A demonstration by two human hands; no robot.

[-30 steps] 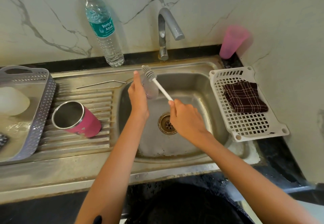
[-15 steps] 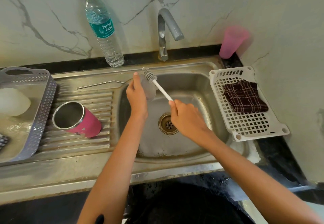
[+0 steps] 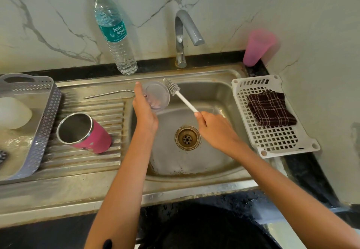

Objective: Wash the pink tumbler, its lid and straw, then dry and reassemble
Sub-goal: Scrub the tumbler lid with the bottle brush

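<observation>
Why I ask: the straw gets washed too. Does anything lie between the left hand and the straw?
Nothing visible does. The straw lies bare on the drainboard, its end close to the left hand, though that hand is holding the lid.

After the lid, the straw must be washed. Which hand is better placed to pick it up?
Probably the left hand: it holds the lid right beside the straw. The right hand grips the brush farther away.

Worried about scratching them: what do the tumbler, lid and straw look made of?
Tumbler: probably stainless steel, grey reflective inside, pink coating outside. Lid: seemingly clear plastic, see-through. Straw: likely metal, thin with a silvery gleam.
</observation>
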